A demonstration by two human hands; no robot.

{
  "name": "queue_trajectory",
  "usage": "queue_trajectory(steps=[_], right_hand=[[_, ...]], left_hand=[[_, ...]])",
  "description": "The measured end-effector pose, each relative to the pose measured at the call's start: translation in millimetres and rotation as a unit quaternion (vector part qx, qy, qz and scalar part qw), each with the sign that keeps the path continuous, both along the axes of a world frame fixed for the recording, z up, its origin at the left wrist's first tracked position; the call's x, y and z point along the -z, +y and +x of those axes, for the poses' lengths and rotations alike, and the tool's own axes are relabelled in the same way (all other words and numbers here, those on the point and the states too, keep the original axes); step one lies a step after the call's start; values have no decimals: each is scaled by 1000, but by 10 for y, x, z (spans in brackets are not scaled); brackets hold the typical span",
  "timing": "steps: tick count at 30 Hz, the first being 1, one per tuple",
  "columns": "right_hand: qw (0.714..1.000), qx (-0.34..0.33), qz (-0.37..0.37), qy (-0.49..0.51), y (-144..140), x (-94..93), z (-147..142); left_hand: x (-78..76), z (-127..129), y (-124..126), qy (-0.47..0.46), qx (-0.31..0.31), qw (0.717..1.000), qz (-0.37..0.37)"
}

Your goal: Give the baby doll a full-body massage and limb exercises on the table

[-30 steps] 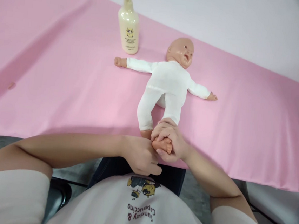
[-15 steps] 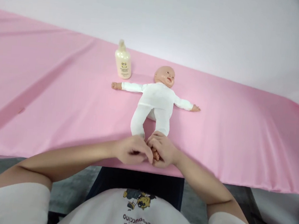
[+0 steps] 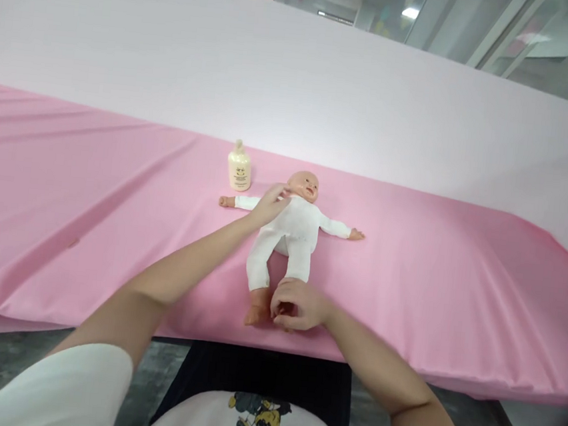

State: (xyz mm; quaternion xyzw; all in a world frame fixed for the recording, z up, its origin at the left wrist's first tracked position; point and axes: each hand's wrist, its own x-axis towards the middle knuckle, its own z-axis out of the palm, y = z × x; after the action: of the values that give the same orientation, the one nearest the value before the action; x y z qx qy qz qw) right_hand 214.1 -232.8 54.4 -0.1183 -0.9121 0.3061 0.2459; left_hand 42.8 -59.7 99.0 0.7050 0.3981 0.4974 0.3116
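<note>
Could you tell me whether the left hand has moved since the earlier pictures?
Yes. The left hand has left the doll's feet and reached up to its shoulder, near the bottle.

Short white sleeves, bare forearms, white tee w/ cartoon print & red lettering, dark trousers

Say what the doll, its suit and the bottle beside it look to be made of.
Doll: head and feet look like smooth moulded vinyl or plastic, slightly glossy.
Suit: soft white knit fabric, matte, creased.
Lotion bottle: cream plastic, probably, with a faint sheen and a printed label.
</note>
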Motion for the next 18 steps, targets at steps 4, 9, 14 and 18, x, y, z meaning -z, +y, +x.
queue_trajectory(steps=[4, 9, 14, 18], right_hand=[[980, 140, -77, 120, 75, 16, 36], [842, 429, -215, 248, 329, 108, 92], [743, 434, -401, 315, 436, 121, 89], [702, 408, -457, 364, 405, 124, 40]], left_hand=[[-52, 341, 618, -5, -118, 988, -95], [12, 544, 785, 18, -151, 959, -239], [163, 437, 765, 15, -188, 942, -277], [213, 341, 801, 13, -194, 938, -287]])
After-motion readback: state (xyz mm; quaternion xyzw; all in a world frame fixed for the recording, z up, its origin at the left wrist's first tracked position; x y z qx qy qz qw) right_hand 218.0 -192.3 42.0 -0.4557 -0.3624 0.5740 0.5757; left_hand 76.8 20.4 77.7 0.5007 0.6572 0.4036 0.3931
